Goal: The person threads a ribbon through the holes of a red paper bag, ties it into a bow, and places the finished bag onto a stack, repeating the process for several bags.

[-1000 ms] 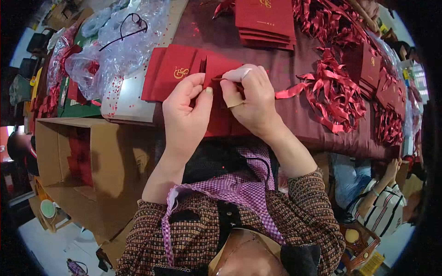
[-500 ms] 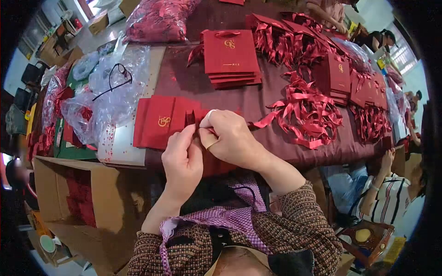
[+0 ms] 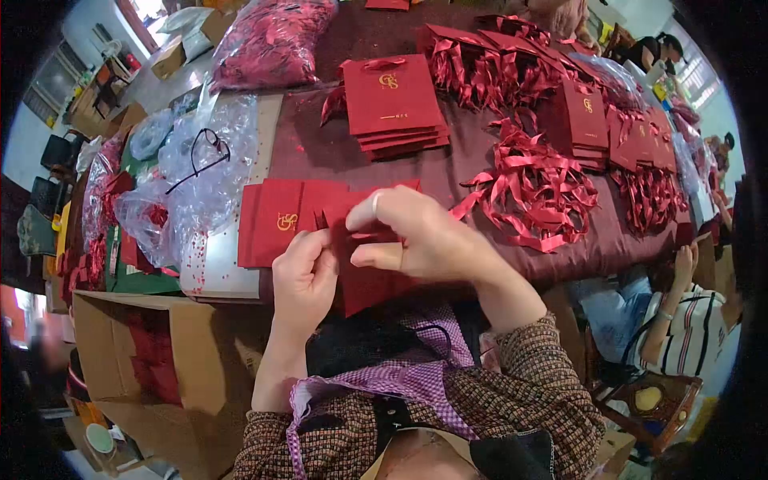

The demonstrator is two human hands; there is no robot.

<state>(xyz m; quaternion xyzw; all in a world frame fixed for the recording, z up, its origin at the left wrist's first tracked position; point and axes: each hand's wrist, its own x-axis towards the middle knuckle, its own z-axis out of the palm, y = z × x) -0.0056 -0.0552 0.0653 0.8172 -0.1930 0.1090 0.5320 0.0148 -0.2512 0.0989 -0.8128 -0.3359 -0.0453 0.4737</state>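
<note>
We see the left hand (image 3: 304, 276) pinching the edge of a dark red paper bag (image 3: 364, 272) between thumb and fingers, just below the near edge of the table (image 3: 320, 152); the right hand (image 3: 420, 236) is raised over the same bag, its fingers curled and slightly blurred, and it seems to grip the bag's upper part, though we cannot tell exactly how tightly; a pale band sits on one finger of that hand. The bag hangs partly over the table edge, in front of the person's chest, between the two hands.

Just behind the hands lies a flat row of red bags with gold logo (image 3: 280, 220), overlapping one another on the table; further back stands a neat stack of red bags (image 3: 392, 100) with a ribbon handle on top. To the right of the hands we find a loose heap of red ribbons (image 3: 532, 192), and beyond it more bags and ribbons along the far side. On the left a clear plastic sheet (image 3: 196, 172) carries a pair of black glasses (image 3: 200, 152); below it an open cardboard box (image 3: 144, 352) stands beside the table. Another person in a striped shirt (image 3: 684, 344) sits low at the right.
</note>
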